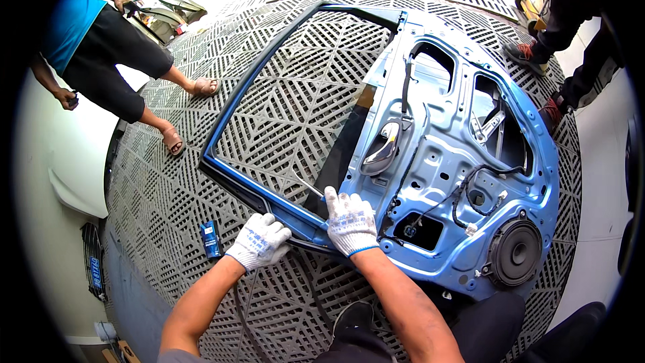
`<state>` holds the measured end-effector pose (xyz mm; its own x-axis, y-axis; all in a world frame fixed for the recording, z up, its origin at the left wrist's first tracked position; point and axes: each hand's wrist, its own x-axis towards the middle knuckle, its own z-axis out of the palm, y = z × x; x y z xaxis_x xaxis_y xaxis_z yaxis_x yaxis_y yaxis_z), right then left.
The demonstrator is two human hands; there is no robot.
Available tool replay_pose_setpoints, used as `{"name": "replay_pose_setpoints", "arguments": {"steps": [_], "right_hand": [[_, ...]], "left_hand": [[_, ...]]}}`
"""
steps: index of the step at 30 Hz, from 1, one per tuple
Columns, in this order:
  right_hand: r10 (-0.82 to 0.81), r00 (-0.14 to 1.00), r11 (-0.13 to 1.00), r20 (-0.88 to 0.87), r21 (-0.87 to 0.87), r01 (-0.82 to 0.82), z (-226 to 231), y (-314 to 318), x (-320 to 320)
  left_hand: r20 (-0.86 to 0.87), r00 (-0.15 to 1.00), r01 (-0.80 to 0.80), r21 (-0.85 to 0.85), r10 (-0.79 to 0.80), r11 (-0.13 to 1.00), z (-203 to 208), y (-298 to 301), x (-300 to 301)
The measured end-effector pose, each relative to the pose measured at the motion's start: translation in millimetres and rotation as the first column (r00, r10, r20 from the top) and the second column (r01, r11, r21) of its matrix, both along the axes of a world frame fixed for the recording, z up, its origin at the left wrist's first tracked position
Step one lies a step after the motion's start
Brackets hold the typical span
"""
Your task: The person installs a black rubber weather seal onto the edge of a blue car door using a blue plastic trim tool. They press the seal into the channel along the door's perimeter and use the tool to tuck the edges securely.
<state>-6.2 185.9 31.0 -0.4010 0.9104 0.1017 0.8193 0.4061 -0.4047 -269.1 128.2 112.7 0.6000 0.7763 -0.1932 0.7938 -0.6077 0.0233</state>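
Note:
A blue car door (pixel 430 151) lies with its inner side up on the floor before me, its trim panel off. My right hand (pixel 351 222), in a white knit glove, is closed on a slim tool, seemingly a screwdriver (pixel 307 183), at the lower corner of the window opening. Its thin metal shaft points up and left; the glove hides most of the handle. My left hand (pixel 261 240), gloved too, has its fingers curled at the outer edge of the window frame (pixel 252 191). Whatever those fingers hold is hidden.
A round speaker (pixel 516 253), inner handle (pixel 383 150) and wiring (pixel 463 195) sit on the door. Beside my left hand lies a small blue packet (pixel 210 239). Slatted grey floor grating (pixel 175 185) surrounds the door. One person (pixel 101 47) stands left, another person (pixel 564 13) right.

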Motion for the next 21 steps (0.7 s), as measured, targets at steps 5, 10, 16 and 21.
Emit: {"name": "replay_pose_setpoints", "arguments": {"steps": [5,10,16,21], "right_hand": [[0.014,0.999,0.999,-0.043,0.035,-0.012,3,-3,-3],[0.016,0.997,1.000,-0.069,-0.008,-0.017,-1,2,4],[0.021,0.995,0.998,-0.095,-0.053,-0.026,2,-1,3],[0.003,0.995,1.000,-0.102,-0.010,-0.004,-2,4,10]], "left_hand": [[-0.173,0.976,-0.141,-0.052,0.130,0.989,9,50,-40],[0.043,0.979,-0.201,-0.019,0.201,0.979,-12,15,-28],[0.234,0.931,-0.313,0.122,0.279,0.942,-32,-56,-55],[0.124,0.929,-0.369,0.208,0.349,0.906,-3,-52,-48]]}}
